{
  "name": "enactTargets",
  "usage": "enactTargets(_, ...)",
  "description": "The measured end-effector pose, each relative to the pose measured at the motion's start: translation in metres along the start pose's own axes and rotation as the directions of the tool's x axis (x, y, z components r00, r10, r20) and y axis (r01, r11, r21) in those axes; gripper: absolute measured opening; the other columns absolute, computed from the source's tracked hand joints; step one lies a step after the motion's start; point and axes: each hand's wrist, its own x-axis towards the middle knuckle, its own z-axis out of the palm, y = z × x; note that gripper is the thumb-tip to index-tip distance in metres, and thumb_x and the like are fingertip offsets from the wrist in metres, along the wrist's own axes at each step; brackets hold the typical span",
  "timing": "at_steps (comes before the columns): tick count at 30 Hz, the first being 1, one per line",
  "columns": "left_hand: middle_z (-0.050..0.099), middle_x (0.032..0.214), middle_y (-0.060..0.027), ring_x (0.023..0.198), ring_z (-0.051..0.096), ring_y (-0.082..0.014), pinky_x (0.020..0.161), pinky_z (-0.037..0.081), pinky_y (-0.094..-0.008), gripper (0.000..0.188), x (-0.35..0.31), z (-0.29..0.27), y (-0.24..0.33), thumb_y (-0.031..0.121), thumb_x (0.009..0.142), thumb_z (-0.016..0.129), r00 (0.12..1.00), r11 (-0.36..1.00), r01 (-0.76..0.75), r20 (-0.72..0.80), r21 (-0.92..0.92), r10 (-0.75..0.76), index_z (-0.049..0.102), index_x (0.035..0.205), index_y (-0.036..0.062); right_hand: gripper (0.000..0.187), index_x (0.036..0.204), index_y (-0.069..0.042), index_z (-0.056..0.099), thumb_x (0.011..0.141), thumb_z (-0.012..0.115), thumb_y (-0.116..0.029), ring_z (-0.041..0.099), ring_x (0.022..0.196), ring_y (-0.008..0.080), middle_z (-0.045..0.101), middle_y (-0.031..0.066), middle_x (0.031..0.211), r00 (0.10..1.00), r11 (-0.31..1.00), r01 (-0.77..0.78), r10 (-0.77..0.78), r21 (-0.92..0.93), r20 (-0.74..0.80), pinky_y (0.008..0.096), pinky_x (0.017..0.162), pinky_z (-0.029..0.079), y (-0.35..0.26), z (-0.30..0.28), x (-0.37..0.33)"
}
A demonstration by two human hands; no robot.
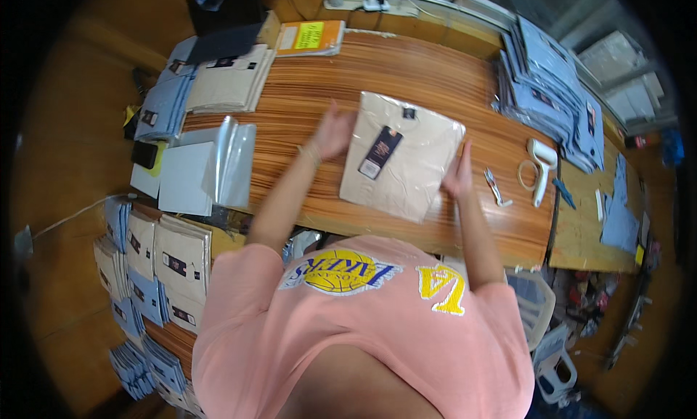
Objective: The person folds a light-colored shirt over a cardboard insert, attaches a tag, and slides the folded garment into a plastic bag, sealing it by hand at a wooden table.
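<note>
A folded beige T-shirt in a clear plastic bag (pixel 410 173) is between my two hands over the wooden table, a little tilted. A dark hang tag (pixel 380 152) lies on its front. My left hand (pixel 335 132) grips the upper left edge, its thumb pointing up and its other fingers partly hidden by the bag. On the lower right edge is my right hand (pixel 458 173), with some fingers out of sight behind the bag. To the right of it are small thread snips (pixel 496 187) and a white lint roller (pixel 541 168).
Blue bagged shirts (pixel 541 85) are piled at the far right. At the far left are beige shirts (pixel 231 81) and blue shirts (pixel 163 108). Clear plastic bags (pixel 234 165) lie beside white sheets (pixel 186 178) on the left. An orange notebook (pixel 319 41) sits at the back.
</note>
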Motion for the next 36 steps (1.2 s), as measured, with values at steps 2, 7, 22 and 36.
enactTargets(2, 0.046, 0.131, -0.0157, 0.119, 0.044, -0.0234, 0.102, 0.034, -0.037, 0.068, -0.012, 0.011, -0.053, 0.055, 0.091, 0.033, 0.995, 0.999, 0.037, -0.089, -0.007, -0.038, 0.043, 0.126, -0.0028, 0.073, 0.136, -0.001, 0.032, 0.088, 0.042, -0.055, 0.037, 0.126, 0.0287, 0.039, 0.0157, 0.137, 0.989, 0.97, 0.093, -0.117, -0.226, -0.091, 0.0416, 0.106, 0.03, 0.035, -0.026, -0.016)
enactTargets(7, 0.056, 0.115, -0.0079, 0.106, 0.051, -0.0171, 0.091, 0.04, -0.0286, 0.039, -0.027, 0.034, -0.082, 0.024, 0.093, 0.048, 0.901, 0.9, 0.0, -0.391, 0.436, 0.189, 0.047, 0.122, -0.0013, 0.052, 0.128, 0.006, 0.038, 0.092, 0.048, -0.031, 0.052, 0.112, 0.0292, 0.05, 0.02, 0.125, 0.967, 0.938, -0.081, -0.007, -0.336, -0.253, 0.0408, 0.096, 0.042, 0.038, -0.013, -0.03)
enactTargets(22, 0.048, 0.121, -0.0205, 0.114, 0.045, -0.0288, 0.095, 0.037, -0.0372, 0.051, -0.069, -0.11, 0.115, 0.015, 0.084, 0.055, 0.025, 0.447, -0.151, -0.448, 0.882, 0.893, 0.036, 0.127, -0.0058, 0.028, 0.116, -0.009, 0.047, 0.089, 0.051, -0.018, 0.057, 0.063, 0.0111, 0.057, 0.0026, 0.079, 0.885, 0.603, 0.14, -0.431, -0.785, -0.174, 0.0231, 0.05, 0.048, 0.058, -0.018, 0.012)
enactTargets(36, 0.042, 0.076, -0.005, 0.066, 0.041, -0.0149, 0.065, 0.041, -0.0364, 0.031, -0.059, -0.105, 0.247, 0.026, 0.078, 0.065, 0.401, 0.822, -0.551, -0.818, 0.144, 0.413, 0.047, 0.093, 0.007, 0.028, 0.11, 0.002, 0.05, 0.084, 0.052, -0.007, 0.055, 0.071, 0.0152, 0.059, 0.0084, 0.079, -0.239, -0.457, 0.44, -0.889, -0.773, 0.39, 0.0293, 0.062, 0.05, -0.141, 0.163, -0.193)
